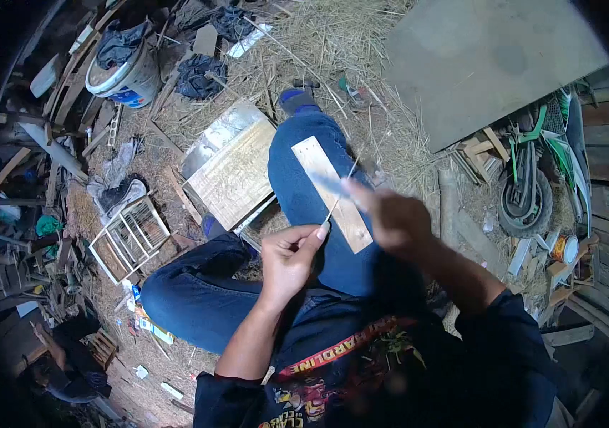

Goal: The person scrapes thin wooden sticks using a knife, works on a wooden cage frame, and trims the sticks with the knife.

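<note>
Left hand (pixel 291 258) pinches thin stick (pixel 334 206) near board (pixel 353 225) on right thigh (pixel 291 160); blurred right hand (pixel 398 220) closed around bladed tool (pixel 327 184).

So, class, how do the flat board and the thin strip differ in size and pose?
The board is broad; the strip is much narrower. The board lies on the leg, while the left hand pinches the strip. In view, the board slants down to the right, the strip up to the right. Both look long and straight.
</note>
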Demonstrator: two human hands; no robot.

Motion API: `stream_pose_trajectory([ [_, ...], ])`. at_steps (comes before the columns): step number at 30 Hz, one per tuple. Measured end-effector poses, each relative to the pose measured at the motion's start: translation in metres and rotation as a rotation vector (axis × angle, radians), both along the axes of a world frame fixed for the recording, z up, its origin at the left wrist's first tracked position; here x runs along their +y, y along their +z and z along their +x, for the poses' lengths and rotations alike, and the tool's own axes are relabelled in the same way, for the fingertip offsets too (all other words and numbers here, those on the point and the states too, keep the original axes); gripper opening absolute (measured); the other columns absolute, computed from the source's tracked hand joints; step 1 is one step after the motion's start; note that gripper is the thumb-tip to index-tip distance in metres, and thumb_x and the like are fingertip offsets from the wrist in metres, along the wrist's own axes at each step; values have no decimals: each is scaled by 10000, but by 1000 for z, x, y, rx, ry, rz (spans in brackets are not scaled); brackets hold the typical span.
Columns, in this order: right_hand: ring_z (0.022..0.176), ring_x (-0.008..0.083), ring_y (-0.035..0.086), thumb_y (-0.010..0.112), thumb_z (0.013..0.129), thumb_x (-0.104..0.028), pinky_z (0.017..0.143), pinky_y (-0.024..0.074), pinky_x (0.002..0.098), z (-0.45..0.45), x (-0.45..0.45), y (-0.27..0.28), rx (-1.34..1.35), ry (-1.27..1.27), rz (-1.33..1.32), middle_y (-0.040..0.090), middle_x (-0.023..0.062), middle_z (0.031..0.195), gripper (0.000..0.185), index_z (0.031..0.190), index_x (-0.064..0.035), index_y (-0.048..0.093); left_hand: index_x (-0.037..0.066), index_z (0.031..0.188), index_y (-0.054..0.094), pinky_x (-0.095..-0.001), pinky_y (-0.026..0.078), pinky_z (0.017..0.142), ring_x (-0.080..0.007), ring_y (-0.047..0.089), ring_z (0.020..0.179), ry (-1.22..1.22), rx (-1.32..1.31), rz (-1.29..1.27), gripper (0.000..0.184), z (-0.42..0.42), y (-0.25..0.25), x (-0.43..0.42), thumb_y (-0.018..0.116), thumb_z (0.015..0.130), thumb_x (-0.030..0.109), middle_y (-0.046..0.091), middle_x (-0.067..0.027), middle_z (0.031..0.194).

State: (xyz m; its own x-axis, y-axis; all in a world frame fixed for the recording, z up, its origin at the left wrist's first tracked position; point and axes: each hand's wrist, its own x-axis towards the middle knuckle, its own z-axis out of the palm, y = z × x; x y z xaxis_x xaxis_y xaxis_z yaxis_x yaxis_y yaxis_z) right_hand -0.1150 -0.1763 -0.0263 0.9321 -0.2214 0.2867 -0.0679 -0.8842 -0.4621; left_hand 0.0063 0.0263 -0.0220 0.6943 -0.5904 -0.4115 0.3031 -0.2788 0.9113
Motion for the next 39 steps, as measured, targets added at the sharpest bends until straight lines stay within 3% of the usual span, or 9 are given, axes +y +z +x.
stream_pose_trajectory([
  [5, 630, 272, 669, 582, 966, -50, 567, 549, 399, 0, -3, 3, 103, -91, 34, 715, 104, 844, 452, 1412, -100, 637, -36, 956, 805, -227, 310, 502, -4, 427, 573, 13, 0, 14, 169, -4, 1, 3, 781, 965, 131, 585, 82, 648],
  [9, 621, 273, 667, 613, 957, -72, 532, 537, 432, 2, -6, -7, -5, -57, 14, 640, 91, 773, 525, 1467, -192, 582, -34, 953, 806, -228, 336, 510, -11, 454, 585, 11, -93, 23, 175, -3, -1, -1, 785, 962, 140, 613, 64, 656],
  [19, 573, 211, 622, 661, 892, 14, 486, 497, 358, 0, 5, 3, -3, -53, 53, 627, 77, 750, 568, 1443, -111, 597, -30, 967, 809, -235, 376, 525, -20, 487, 605, -3, -165, -25, 164, -7, -7, 1, 780, 962, 131, 650, 36, 669],
  [22, 575, 273, 612, 647, 944, -129, 514, 506, 425, -1, 11, 4, -57, 19, -24, 616, 80, 778, 567, 1499, -157, 534, -30, 974, 807, -245, 401, 536, -28, 510, 612, -24, -199, 5, 162, -9, -4, 3, 775, 962, 128, 659, 20, 668],
  [29, 569, 249, 626, 614, 914, 36, 509, 507, 387, -1, 9, 5, -20, 7, 45, 625, 88, 741, 518, 1406, -128, 624, -54, 1000, 797, -224, 433, 595, -40, 551, 683, -78, -270, -4, 169, -6, -5, 4, 768, 969, 110, 702, 13, 769],
  [31, 547, 260, 599, 646, 926, -72, 500, 491, 415, 0, 2, -6, -56, -28, 63, 567, 76, 716, 582, 1488, -193, 554, -21, 980, 804, -292, 465, 556, -108, 614, 594, -54, -335, 7, 132, -7, -10, 5, 773, 936, 99, 722, -111, 704],
  [36, 554, 275, 610, 631, 954, -110, 504, 498, 444, -6, 19, 4, 122, 39, 76, 561, 76, 716, 563, 1495, -243, 548, -28, 958, 795, -314, 492, 567, -161, 653, 586, -98, -466, -14, 110, -3, -1, -2, 764, 919, 70, 719, -147, 715],
  [38, 559, 275, 609, 613, 955, -95, 501, 495, 454, 0, 3, -4, 6, -76, 55, 563, 81, 725, 562, 1493, -245, 549, -27, 962, 794, -321, 500, 573, -174, 664, 589, -113, -505, -15, 111, -3, 0, -1, 763, 921, 71, 729, -157, 735],
  [39, 590, 268, 632, 658, 869, 61, 522, 511, 411, 1, 1, 0, -7, -58, 40, 615, 77, 751, 659, 1476, -185, 585, -27, 962, 794, -321, 500, 573, -174, 664, 589, -116, -502, -14, 111, -4, 0, 1, 763, 921, 71, 729, -157, 735],
])
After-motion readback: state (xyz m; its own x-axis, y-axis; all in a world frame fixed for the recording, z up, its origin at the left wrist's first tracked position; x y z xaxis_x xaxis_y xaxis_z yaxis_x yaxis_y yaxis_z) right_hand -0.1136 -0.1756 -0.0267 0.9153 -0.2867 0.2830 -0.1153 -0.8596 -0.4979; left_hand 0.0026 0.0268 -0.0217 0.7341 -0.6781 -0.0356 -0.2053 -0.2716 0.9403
